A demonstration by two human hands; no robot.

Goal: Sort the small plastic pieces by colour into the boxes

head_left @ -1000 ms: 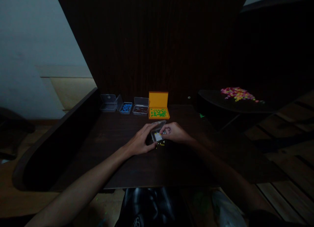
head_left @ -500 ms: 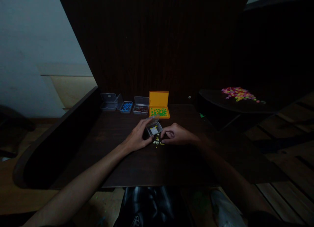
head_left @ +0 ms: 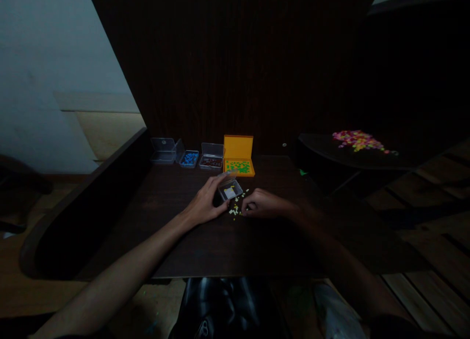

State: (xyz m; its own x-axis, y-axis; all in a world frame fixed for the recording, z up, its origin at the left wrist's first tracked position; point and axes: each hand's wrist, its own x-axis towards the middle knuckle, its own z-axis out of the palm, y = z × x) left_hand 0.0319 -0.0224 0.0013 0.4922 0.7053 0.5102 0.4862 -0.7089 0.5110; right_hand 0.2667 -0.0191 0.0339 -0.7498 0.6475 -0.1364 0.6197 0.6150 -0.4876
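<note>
My left hand grips a small clear plastic box by its left side, fingers behind at the raised lid and thumb at the near corner. A white slip and a few yellow pieces lie inside this box. Small pale and yellow pieces are scattered on the table just in front and to the right of it. My right hand is beside these pieces, fingers curled against the thumb in a pinch. Whatever is between its fingertips is hidden.
Along the back stand an open clear box, one with blue pieces, one with dark red pieces, and a yellow case with green pieces. Colourful pieces are heaped on the right shelf. A raised side panel borders the left.
My right hand's fingers have closed and curled in more tightly. A long yellow piece by its thumb is no longer visible. Pale pieces now show above the hand. My left hand stays on the box.
</note>
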